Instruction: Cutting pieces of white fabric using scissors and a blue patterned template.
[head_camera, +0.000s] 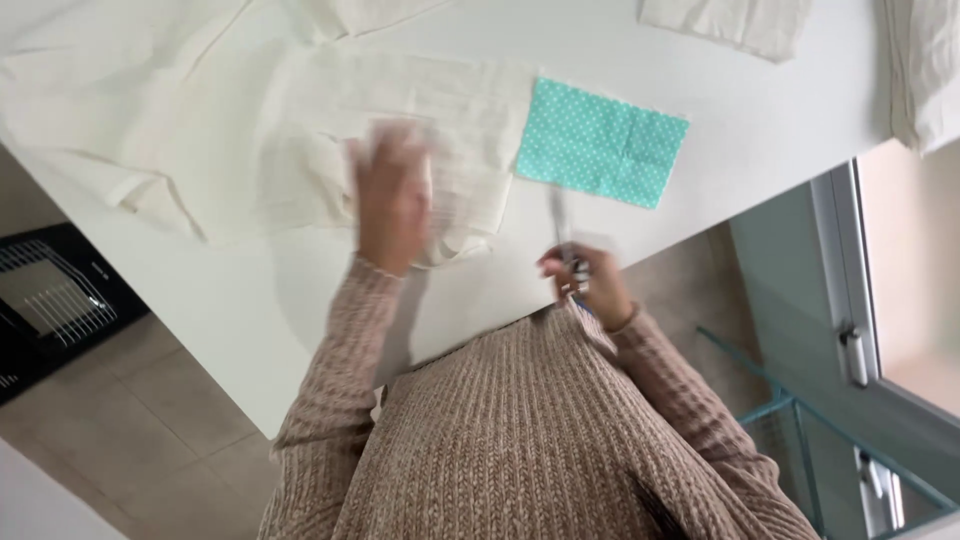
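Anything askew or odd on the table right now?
Nothing damaged or spilled. The cream cloth lies rumpled under the left hand; the dotted teal fabric sits flat but tilted. The right hand holds scissors.

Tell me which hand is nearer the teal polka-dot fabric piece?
Right. The right hand, gripping scissors, sits just below the teal polka-dot fabric piece, blades reaching toward its lower edge. The left hand rests on the cream cloth, farther to its left.
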